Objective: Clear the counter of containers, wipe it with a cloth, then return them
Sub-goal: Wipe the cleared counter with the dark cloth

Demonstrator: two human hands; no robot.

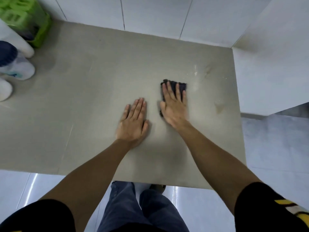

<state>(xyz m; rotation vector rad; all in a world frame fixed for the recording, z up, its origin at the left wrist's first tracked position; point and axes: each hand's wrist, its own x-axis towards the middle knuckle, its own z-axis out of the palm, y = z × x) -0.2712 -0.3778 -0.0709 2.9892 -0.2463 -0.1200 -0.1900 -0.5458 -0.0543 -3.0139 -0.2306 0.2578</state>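
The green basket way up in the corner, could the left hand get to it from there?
Probably yes. The left hand lies flat on the counter, with only bare surface between it and the green basket. It sits far off in the back left corner, though, so the person might need to lean.

- Single view: head-worn wide-angle camera, looking steeply down and forward.
- Position: above the near edge of the bench (100, 101), close range.
- Coverage: bench top, tiled wall (150, 12) behind, floor (200, 206) beneath.
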